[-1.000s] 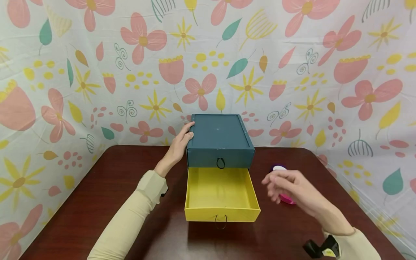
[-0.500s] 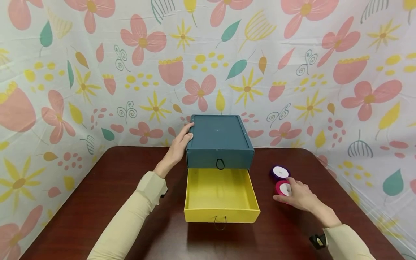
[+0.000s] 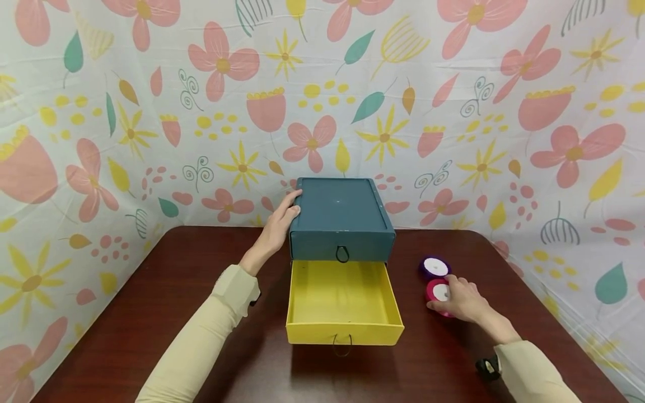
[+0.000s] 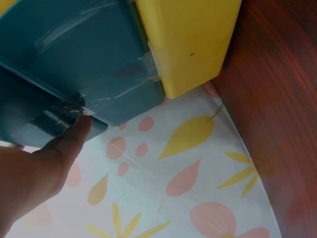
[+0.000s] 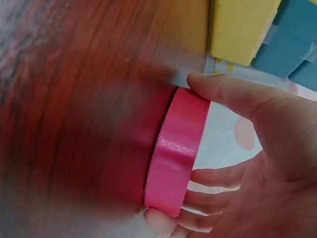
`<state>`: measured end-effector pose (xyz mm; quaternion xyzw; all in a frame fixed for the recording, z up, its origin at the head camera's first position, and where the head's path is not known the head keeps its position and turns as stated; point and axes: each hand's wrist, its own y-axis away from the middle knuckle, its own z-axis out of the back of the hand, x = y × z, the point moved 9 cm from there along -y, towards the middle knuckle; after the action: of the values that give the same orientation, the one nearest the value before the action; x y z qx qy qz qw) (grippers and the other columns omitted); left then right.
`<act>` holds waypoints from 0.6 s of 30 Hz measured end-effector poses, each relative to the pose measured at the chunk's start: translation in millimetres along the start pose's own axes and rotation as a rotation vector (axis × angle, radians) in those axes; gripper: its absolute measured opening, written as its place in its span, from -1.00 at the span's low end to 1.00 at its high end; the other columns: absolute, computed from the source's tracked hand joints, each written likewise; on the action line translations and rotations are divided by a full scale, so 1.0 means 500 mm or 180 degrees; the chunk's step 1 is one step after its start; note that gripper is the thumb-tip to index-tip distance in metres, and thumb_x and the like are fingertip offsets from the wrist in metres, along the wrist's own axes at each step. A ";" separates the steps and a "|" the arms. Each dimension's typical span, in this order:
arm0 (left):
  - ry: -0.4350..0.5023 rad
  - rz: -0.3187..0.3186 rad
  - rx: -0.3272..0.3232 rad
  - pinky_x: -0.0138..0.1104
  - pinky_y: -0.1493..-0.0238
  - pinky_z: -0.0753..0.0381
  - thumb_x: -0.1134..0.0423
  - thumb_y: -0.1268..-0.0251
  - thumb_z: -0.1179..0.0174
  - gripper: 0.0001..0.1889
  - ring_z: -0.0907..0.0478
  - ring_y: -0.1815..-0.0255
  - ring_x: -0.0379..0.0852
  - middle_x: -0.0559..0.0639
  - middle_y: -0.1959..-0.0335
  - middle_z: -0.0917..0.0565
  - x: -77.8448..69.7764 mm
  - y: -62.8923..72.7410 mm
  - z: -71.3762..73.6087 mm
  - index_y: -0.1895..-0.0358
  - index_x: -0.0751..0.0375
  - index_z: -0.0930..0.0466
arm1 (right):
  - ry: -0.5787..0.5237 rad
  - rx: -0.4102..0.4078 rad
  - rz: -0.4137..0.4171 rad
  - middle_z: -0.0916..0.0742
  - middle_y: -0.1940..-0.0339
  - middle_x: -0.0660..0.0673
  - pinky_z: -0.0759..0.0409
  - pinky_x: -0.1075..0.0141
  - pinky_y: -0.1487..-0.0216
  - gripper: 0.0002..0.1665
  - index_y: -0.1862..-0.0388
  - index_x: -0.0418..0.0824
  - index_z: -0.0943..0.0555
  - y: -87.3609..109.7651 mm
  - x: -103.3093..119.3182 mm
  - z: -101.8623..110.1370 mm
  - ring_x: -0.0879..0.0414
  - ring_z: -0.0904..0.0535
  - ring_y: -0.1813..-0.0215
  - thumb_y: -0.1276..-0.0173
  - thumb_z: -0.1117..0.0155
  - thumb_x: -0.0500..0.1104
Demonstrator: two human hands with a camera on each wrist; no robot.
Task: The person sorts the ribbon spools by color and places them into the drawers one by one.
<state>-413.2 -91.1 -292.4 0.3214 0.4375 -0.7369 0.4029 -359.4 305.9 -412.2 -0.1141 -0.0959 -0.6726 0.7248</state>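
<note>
My left hand (image 3: 274, 229) rests against the left side of a dark blue drawer unit (image 3: 337, 204), its fingers at the top edge. In the left wrist view the thumb (image 4: 74, 134) lies extended along the blue wall. Below the blue drawer, a yellow drawer (image 3: 345, 334) is pulled out and has nothing inside. On the right, my right hand (image 3: 466, 302) grips a pink ribbon roll (image 3: 437, 292) with a white centre. The right wrist view shows the thumb and fingertips at opposite edges of the roll (image 5: 178, 153), which lies flat at the tabletop.
A purple ribbon roll (image 3: 434, 268) with a white face lies just behind the pink one. The dark wood table (image 3: 201, 313) is backed by a flower-printed cloth (image 3: 322, 84). Black loop pulls (image 3: 342, 253) hang on the drawer fronts.
My right hand has come down from above the rolls and taken hold of the pink ribbon roll by its edges. The left hand and the drawers have stayed put.
</note>
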 end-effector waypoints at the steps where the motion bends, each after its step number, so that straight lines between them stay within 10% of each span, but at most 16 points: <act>1: 0.0002 0.0002 0.0000 0.07 -0.50 -0.07 -0.08 -0.54 0.31 -0.44 -0.04 -0.56 0.04 -0.03 -0.58 -0.01 0.000 0.000 0.000 -0.54 -0.13 -0.01 | -0.0010 -0.0002 0.0011 -0.57 0.14 -0.44 -0.59 -0.13 0.21 0.02 -0.12 -0.53 -0.36 0.000 0.001 0.000 -0.31 -0.48 0.10 0.04 -0.50 0.21; 18: -0.0036 0.0123 0.0076 0.05 -0.49 -0.09 -0.05 -0.53 0.30 -0.44 -0.01 -0.58 0.06 0.02 -0.58 0.00 -0.004 -0.001 0.004 -0.54 -0.14 -0.02 | -0.0504 -0.0273 0.0547 -0.62 0.04 -0.38 -0.70 0.08 0.23 0.00 -0.22 -0.46 -0.38 0.040 0.112 0.072 -0.08 -0.52 0.11 0.06 -0.55 0.10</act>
<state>-413.2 -92.1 -289.7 0.3303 0.4200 -0.7360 0.4157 -334.8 264.7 -362.0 -0.2056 -0.1138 -0.6004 0.7644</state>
